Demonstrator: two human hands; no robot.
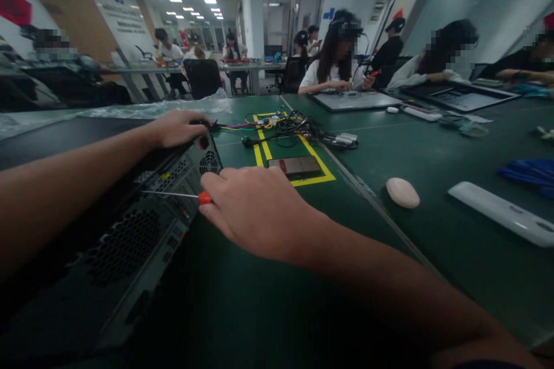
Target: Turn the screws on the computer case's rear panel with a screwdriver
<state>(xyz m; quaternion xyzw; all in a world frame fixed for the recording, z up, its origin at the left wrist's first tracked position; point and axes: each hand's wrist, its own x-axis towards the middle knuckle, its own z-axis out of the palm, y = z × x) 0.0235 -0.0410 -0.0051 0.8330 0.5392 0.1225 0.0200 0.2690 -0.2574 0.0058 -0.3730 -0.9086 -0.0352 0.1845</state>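
A black computer case (130, 236) lies at the left, its rear panel with round vents, slots and ports turned toward my right side. My right hand (259, 207) is closed around the orange handle of a screwdriver (171, 194). The thin metal shaft points left, and its tip meets or nearly meets the rear panel; exact contact I cannot tell. Over the top far edge of the case rests my left hand (179, 128), palm down with its fingers stretched along the corner. Colored wires lie just past those fingertips.
A tangle of cables (298, 125) and a brown box-like device (296, 165) lie by yellow tape lines on the green table (372, 155). To the right are a pale mouse (402, 192), a white elongated device (502, 213) and a blue bundle (528, 176). Several people work beyond.
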